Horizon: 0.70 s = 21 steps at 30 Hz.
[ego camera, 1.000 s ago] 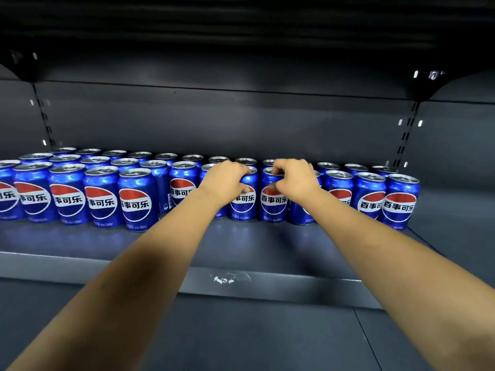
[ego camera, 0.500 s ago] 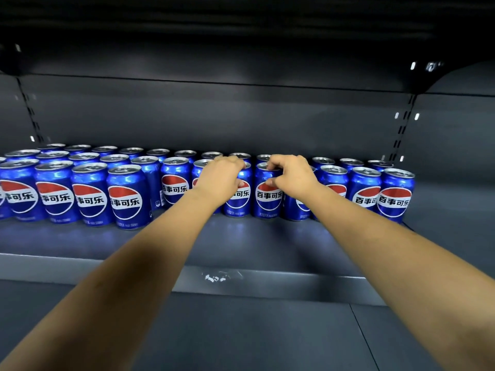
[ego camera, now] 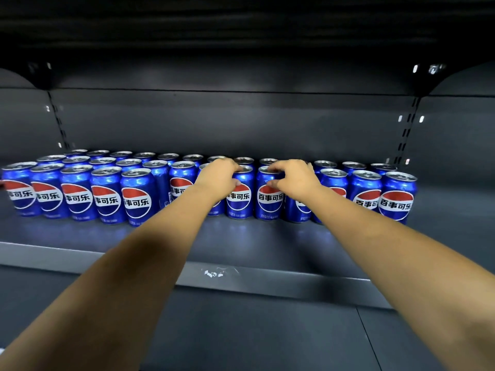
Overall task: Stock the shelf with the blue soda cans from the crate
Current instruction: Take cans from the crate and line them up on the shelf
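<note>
Both grips sit on the front row of cans, each curled over a can's top. Left hand (ego camera: 217, 178) arches over a glossy blue aluminium soda can (ego camera: 239, 195) with a red, white and blue round logo, its fingers bent down over the silver lid and its thumb against the can's left side, so the can's printed face shows just right of the knuckles. Right hand (ego camera: 293, 179) does the same with the neighbouring blue soda can (ego camera: 269, 198), fingertips hooked on the rim at its upper left and the thumb low against the can's right flank; that can stands just left of the palm. The two held cans stand upright, side by side and touching or nearly so, between the two wrists.

Both cans stand on the dark grey metal shelf (ego camera: 254, 245), set back from its front lip, in line with more upright blue cans to either side. A block of the same cans (ego camera: 107, 194) fills the left part of the shelf, several rows deep, and a shorter group (ego camera: 396, 199) stands at the right, near the slotted upright (ego camera: 405, 132). Another row of lids shows behind the hands, close to the back panel (ego camera: 241, 121). A scuffed white mark (ego camera: 214, 273) sits on the shelf's front edge, below and between the forearms
</note>
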{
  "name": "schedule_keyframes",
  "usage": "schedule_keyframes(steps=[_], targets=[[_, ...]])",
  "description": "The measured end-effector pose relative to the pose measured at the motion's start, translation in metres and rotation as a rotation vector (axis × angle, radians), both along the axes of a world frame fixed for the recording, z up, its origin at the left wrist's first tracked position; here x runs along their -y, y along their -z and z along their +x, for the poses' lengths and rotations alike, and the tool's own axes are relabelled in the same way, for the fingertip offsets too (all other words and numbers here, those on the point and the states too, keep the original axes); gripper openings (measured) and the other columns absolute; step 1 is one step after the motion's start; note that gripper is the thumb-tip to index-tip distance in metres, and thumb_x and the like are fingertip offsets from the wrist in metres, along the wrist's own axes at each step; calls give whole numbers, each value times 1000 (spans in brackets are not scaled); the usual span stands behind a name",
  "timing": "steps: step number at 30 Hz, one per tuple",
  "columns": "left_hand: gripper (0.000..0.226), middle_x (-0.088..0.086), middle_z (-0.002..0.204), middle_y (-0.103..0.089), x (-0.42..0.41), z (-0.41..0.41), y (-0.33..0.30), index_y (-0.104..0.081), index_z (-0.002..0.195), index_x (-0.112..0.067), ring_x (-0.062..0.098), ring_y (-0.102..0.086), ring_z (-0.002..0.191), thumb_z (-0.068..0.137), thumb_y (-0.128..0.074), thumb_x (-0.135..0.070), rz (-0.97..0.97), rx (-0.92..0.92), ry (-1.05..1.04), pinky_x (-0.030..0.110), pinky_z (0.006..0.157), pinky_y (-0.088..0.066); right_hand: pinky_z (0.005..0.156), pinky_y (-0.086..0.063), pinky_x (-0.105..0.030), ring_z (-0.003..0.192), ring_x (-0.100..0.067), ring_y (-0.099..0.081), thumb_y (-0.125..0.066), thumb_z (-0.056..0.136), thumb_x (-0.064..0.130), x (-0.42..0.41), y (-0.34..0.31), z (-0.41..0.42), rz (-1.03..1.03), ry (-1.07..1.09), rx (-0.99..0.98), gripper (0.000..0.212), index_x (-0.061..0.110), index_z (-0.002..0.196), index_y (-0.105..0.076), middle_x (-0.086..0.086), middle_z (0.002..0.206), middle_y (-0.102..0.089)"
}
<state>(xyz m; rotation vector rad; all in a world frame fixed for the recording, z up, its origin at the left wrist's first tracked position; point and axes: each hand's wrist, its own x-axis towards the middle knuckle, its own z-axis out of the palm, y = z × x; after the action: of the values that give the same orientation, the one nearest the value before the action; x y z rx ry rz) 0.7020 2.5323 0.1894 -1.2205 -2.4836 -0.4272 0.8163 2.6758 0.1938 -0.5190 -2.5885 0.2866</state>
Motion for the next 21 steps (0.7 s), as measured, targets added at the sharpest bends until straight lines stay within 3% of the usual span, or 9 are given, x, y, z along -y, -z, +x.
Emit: schedule_keyframes(steps=[4, 8, 12, 17, 21], targets=[[36, 11, 124, -60, 0, 2, 2, -61, 125, -12, 30, -54, 115, 89, -60, -18, -9, -19, -19, 41, 95, -45, 116, -12, -48, 125, -23, -47, -56, 93, 33, 4, 2, 0, 123, 49, 36, 36, 30, 128, -57, -2, 126, -62], [39, 12, 128, -58, 0, 4, 6, -57, 128, -10, 29, -51, 120, 90, -60, -18, 107, 35, -7, 38, 97, -43, 117, -5, -50, 123, -22, -49, -50, 95, 37, 8, 5, 4, 247, 73, 62, 36, 31, 131, -54, -2, 121, -63], [47, 8, 134, -56, 1, 7, -2, -54, 133, -11, 24, -49, 126, 89, -63, -25, 226, 123, 52, 31, 101, -39, 117, -6, -51, 124, -23, -48, -51, 95, 40, 6, -2, 3, 252, 81, 122, 38, 34, 132, -53, -3, 125, -61], [36, 8, 124, -62, -2, 3, -5, -62, 124, -14, 26, -54, 116, 88, -62, -17, 106, 84, 37, 32, 95, -42, 118, -7, -46, 122, -23, -50, -48, 96, 39, 9, 1, -2, 327, 96, 118, 37, 35, 132, -52, -5, 121, -62], [35, 6, 119, -65, -1, 1, -3, -66, 120, -15, 24, -55, 113, 85, -64, -16, 141, 101, 39, 30, 92, -44, 117, -12, -44, 121, -24, -51, -47, 96, 41, 7, 4, -1, 370, 71, 101, 37, 31, 131, -54, -6, 119, -64]])
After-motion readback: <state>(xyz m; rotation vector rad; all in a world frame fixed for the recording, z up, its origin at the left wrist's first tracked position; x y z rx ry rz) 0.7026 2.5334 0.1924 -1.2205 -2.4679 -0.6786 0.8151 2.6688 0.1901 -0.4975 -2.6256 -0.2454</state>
